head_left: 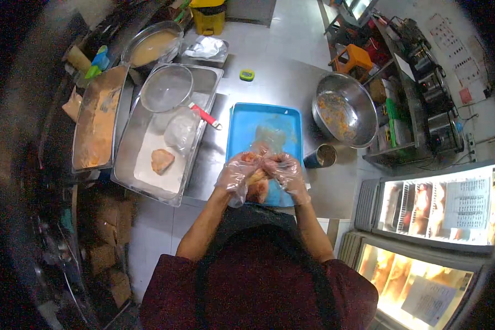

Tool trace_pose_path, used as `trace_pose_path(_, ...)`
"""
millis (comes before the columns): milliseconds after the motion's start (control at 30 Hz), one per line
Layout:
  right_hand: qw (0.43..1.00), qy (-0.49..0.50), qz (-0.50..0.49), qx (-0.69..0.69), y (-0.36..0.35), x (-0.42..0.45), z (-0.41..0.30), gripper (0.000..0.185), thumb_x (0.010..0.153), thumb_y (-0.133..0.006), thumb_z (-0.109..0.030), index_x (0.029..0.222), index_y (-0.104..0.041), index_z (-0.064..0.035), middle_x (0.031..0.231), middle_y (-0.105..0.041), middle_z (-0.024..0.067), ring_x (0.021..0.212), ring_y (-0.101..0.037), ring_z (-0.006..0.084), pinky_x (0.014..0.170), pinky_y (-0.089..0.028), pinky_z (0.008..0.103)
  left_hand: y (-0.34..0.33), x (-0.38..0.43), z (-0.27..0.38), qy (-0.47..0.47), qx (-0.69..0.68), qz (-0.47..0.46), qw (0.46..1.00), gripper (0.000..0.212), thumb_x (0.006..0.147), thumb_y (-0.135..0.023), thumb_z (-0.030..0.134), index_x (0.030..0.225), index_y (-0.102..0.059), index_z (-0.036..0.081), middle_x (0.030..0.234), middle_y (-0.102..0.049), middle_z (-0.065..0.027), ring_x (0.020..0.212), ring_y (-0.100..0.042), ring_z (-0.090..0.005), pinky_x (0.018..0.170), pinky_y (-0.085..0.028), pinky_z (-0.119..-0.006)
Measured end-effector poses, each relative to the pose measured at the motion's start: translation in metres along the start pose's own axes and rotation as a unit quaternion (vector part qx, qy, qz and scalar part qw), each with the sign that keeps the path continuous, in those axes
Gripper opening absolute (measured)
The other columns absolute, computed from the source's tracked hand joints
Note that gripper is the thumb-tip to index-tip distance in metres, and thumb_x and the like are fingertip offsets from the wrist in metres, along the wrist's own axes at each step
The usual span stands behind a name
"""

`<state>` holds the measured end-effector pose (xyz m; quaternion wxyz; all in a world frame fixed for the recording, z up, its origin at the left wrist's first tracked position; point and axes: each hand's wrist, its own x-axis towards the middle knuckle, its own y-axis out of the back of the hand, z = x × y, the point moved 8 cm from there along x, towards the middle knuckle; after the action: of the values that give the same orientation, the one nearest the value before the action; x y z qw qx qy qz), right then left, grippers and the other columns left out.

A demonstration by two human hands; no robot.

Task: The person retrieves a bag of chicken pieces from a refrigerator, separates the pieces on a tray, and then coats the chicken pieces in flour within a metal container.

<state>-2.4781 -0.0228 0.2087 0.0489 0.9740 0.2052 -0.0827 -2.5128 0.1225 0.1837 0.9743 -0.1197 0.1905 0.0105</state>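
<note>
My left hand (236,173) and my right hand (286,171), both in clear plastic gloves, meet over a blue plastic tray (236,119). Between their fingers they hold a piece of raw meat (251,156), partly hidden by the gloves. More raw meat (258,190) lies below the hands at the near end of the tray. Wet residue marks the tray's floor beyond the hands. To the left, a single meat piece (162,161) lies on white powder in a deep steel pan (126,165), beside a crumpled clear plastic bag or glove (181,130).
A strainer with a red handle (205,116) rests across the steel pan. Further left stands a pan of orange-tinted powder (99,132); behind is a bowl of cloudy liquid (154,45). A green timer (247,74), steel bowl (365,123) and metal cup (326,156) are on the table.
</note>
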Motion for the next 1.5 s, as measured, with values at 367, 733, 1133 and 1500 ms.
trace_pose_path(367, 0.911, 0.265, -0.159, -0.274, -0.016, -0.019, -0.039, 0.048, 0.074, -0.075, -0.016, 0.118, -0.057, -0.0102, 0.129, -0.052, 0.012, 0.122, -0.047, 0.0296, 0.102, -0.038, 0.0405, -0.032, -0.043, 0.035, -0.037, -0.021, -0.142, 0.989, 0.049, 0.09, -0.059, 0.023, 0.133, -0.041, 0.01, 0.112, -0.057, -0.0078, 0.085, -0.058, -0.0168, 0.076, -0.05, -0.03)
trace_pose_path(733, 0.984, -0.004, -0.164, 0.071, -0.012, -0.013, 0.05, 0.04, 0.078, -0.07, -0.013, 0.113, -0.052, -0.0041, 0.094, -0.057, 0.0019, 0.084, -0.054, 0.0133, 0.077, -0.046, 0.0287, -0.035, -0.061, 0.027, -0.018, 0.031, -0.197, 0.98, 0.028, 0.088, -0.062, 0.034, 0.094, -0.058, 0.007, 0.076, -0.055, 0.0031, 0.068, -0.049, -0.0083, 0.06, -0.041, -0.023)
trace_pose_path(1133, 0.978, -0.018, -0.201, 0.046, -0.024, -0.019, 0.02, 0.034, 0.081, -0.067, -0.014, 0.111, -0.057, -0.0033, 0.083, -0.057, -0.0006, 0.071, -0.053, 0.0077, 0.062, -0.046, 0.0235, -0.011, -0.027, -0.047, 0.093, 0.233, -0.142, 0.957, 0.031, 0.081, -0.067, 0.031, 0.097, -0.061, 0.005, 0.089, -0.063, -0.0082, 0.076, -0.058, -0.0131, 0.065, -0.048, -0.03)
trace_pose_path(1500, 0.985, -0.035, -0.092, 0.142, -0.019, -0.019, 0.055, 0.029, 0.078, -0.074, -0.019, 0.096, -0.058, -0.0025, 0.081, -0.055, -0.0034, 0.071, -0.05, 0.0067, 0.06, -0.043, 0.0231, 0.002, -0.024, -0.02, -0.038, 0.122, -0.116, 0.985, 0.041, 0.075, -0.074, 0.035, 0.1, -0.061, 0.005, 0.091, -0.061, -0.0028, 0.08, -0.057, -0.0128, 0.068, -0.048, -0.027)
